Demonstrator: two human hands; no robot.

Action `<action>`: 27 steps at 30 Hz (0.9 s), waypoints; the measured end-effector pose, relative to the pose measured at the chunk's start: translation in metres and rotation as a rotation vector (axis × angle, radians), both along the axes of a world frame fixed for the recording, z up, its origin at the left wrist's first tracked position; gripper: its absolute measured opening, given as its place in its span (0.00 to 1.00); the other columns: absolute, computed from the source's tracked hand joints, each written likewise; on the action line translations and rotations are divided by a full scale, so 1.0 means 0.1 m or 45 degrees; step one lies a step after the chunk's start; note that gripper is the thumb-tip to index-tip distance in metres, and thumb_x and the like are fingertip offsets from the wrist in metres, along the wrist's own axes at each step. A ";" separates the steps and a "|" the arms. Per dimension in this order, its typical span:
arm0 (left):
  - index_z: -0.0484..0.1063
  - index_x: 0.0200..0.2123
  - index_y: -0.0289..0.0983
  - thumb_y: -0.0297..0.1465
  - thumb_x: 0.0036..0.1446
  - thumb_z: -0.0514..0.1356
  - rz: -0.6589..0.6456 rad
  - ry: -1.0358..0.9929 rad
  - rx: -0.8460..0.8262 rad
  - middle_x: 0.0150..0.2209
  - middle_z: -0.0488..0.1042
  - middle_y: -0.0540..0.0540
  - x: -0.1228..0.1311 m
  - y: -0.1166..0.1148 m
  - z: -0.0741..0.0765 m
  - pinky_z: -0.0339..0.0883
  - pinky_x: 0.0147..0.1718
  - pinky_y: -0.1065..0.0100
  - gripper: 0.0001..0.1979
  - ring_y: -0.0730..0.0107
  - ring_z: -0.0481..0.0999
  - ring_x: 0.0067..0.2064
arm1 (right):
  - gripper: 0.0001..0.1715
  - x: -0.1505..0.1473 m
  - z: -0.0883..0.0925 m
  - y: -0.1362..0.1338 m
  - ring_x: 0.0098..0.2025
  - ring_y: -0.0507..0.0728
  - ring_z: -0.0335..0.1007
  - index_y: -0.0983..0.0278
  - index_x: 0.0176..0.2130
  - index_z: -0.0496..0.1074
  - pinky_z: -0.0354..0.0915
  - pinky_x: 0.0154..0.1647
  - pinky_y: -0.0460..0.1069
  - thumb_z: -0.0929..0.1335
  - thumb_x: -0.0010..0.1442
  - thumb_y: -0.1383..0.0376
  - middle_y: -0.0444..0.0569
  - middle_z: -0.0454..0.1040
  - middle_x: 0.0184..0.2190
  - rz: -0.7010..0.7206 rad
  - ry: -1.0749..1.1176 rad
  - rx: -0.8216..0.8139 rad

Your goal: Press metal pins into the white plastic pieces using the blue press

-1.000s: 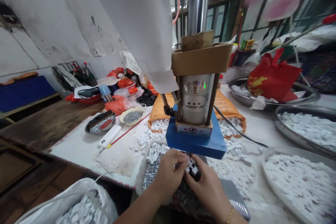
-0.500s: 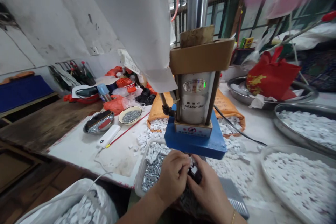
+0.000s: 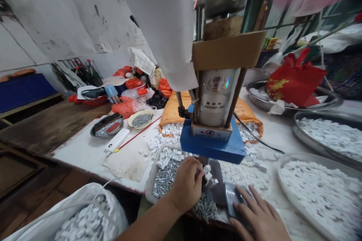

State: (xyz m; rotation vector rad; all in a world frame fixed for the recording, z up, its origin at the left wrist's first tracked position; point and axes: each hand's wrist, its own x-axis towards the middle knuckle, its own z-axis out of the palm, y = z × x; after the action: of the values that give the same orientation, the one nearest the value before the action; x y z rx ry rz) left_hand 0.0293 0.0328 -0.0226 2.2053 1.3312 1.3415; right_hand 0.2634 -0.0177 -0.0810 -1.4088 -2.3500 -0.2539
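Note:
My left hand (image 3: 187, 181) is closed beneath the press, its thumb and fingers pinched at a small white plastic clip (image 3: 207, 176). Another white piece sits right beside it, and the fingers partly hide both. My right hand (image 3: 258, 212) lies with fingers spread over a grey ridged pedal-like block (image 3: 234, 196), holding nothing. Above the left hand stands the press (image 3: 213, 101), with a silver cylinder and a blue base plate (image 3: 212, 147). Loose nails (image 3: 205, 207) lie in a heap between the hands. A clear plastic tub (image 3: 149, 190) left of my left hand contains nails and white clips.
Large round trays (image 3: 281, 180) of white pieces stand at the right. An orange sack (image 3: 175, 107) spills clips behind the press. A white bag (image 3: 106, 196) of pieces is at lower left. Bowls of metal parts, a white power bank (image 3: 118, 140) and a red stick lie left.
My right hand has left the spot beside my left hand and moved right onto the grey block. My left hand stays under the press. The press's upper shaft looks shorter.

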 end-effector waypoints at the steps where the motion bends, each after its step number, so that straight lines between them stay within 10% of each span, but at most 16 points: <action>1: 0.63 0.32 0.38 0.20 0.53 0.54 0.016 -0.010 -0.006 0.34 0.69 0.44 0.00 0.00 0.00 0.65 0.39 0.64 0.07 0.64 0.69 0.38 | 0.13 -0.01 0.01 0.00 0.56 0.75 0.61 0.53 0.36 0.77 0.67 0.41 0.65 0.68 0.52 0.52 0.51 0.71 0.53 -0.013 0.014 -0.020; 6: 0.63 0.34 0.38 0.21 0.52 0.56 0.044 -0.133 -0.201 0.35 0.70 0.46 0.01 -0.01 0.02 0.64 0.41 0.64 0.08 0.65 0.70 0.40 | 0.11 -0.19 0.22 0.17 0.58 0.73 0.59 0.56 0.30 0.76 0.64 0.47 0.66 0.68 0.54 0.54 0.51 0.72 0.51 -0.063 0.189 -0.079; 11: 0.64 0.36 0.39 0.21 0.53 0.55 -0.029 -0.212 -0.245 0.39 0.72 0.45 0.01 -0.05 0.05 0.64 0.44 0.64 0.08 0.65 0.71 0.43 | 0.26 -0.54 0.42 0.44 0.55 0.66 0.63 0.61 0.52 0.66 0.62 0.51 0.61 0.68 0.54 0.58 0.55 0.71 0.51 0.071 0.455 0.109; 17: 0.63 0.31 0.38 0.23 0.54 0.54 -0.098 -0.153 -0.161 0.33 0.71 0.47 -0.05 -0.18 0.11 0.63 0.39 0.65 0.04 0.66 0.70 0.38 | 0.30 -0.75 0.49 0.35 0.46 0.62 0.71 0.60 0.55 0.62 0.67 0.45 0.55 0.69 0.53 0.66 0.52 0.76 0.46 0.358 0.571 0.209; 23: 0.63 0.29 0.37 0.29 0.60 0.50 -0.072 -0.360 -0.787 0.25 0.64 0.52 -0.07 -0.23 0.09 0.59 0.27 0.73 0.07 0.74 0.65 0.28 | 0.08 -0.85 0.42 0.23 0.31 0.55 0.73 0.59 0.37 0.72 0.69 0.31 0.47 0.65 0.59 0.61 0.46 0.77 0.30 0.170 0.991 -0.408; 27: 0.67 0.35 0.37 0.25 0.55 0.55 -0.068 -0.369 -0.727 0.31 0.67 0.51 -0.06 -0.20 0.05 0.61 0.31 0.72 0.04 0.72 0.67 0.32 | 0.17 -0.92 0.43 0.40 0.25 0.55 0.69 0.62 0.26 0.70 0.66 0.25 0.46 0.64 0.57 0.53 0.44 0.72 0.22 -0.128 1.266 -0.646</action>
State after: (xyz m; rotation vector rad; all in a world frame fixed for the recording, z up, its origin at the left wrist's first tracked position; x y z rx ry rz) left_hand 0.0231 0.0126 -0.0176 1.5904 1.3247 1.0415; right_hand 0.1712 0.0223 -0.0379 -1.3819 -1.5346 0.8782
